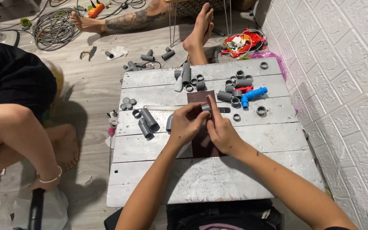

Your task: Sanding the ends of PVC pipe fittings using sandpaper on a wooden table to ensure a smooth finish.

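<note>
While the left hand [187,123] grips a short grey pipe piece [205,108], the right hand [220,130] pinches dark sandpaper [211,102] against it above the white plank table [218,170].

The small grey pipe piece [205,108] pinched between the left hand [185,125] and right hand [220,130] is mostly covered by fingers, so its shape cannot be told. The dark sandpaper sheet [201,147] lies partly under both hands. Another person's knee [9,123] is cut off at the left edge.
</note>
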